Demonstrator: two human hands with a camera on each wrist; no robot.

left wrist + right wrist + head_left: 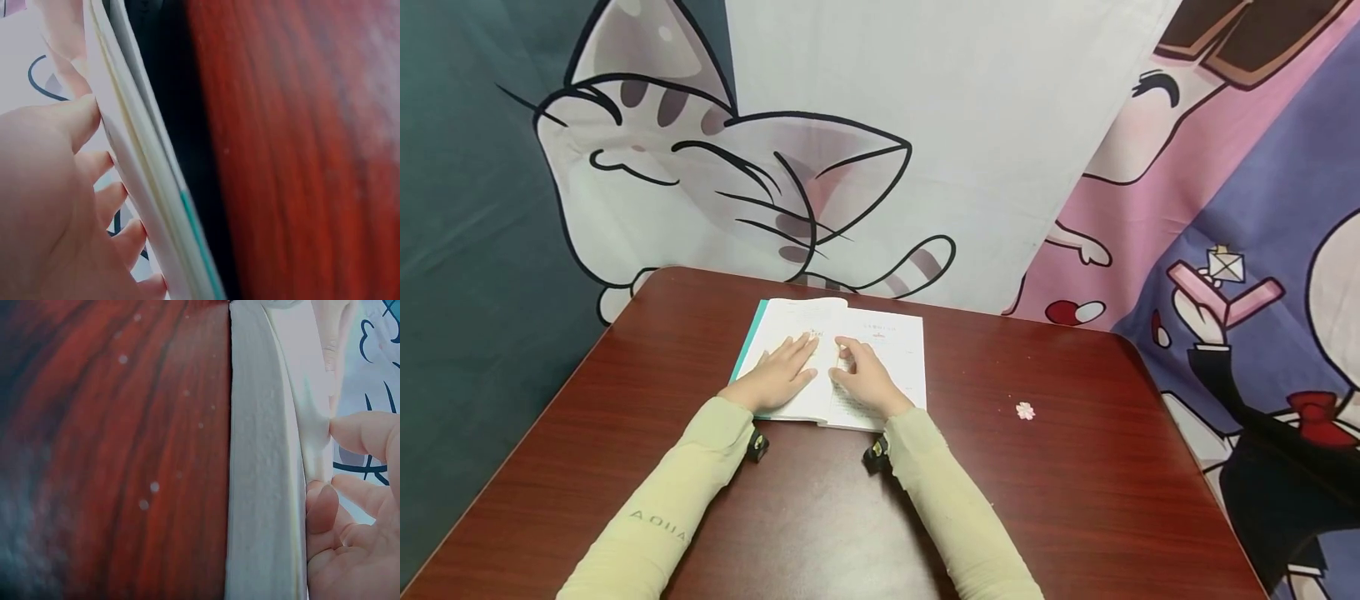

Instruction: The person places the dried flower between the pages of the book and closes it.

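An open book (913,333) with white printed pages and a teal cover edge lies on the table. My left hand (778,373) rests on its left page, fingers spread and extended toward the middle. Beside the gutter, my right hand (868,379) touches the book with thumb and forefinger, their tips a little apart. Seen in the right wrist view, the thumb (359,431) meets the white page (309,406), while another finger (322,509) bends inward beside the page block. Whether paper is caught between the right fingertips is unclear.
The brown wooden table (1015,492) extends around the book. A small pale pink flower-shaped piece (1025,410) lies to the right. Behind the table hangs a cloth (985,125) printed with cartoon figures. Black wrist cameras sit below each hand.
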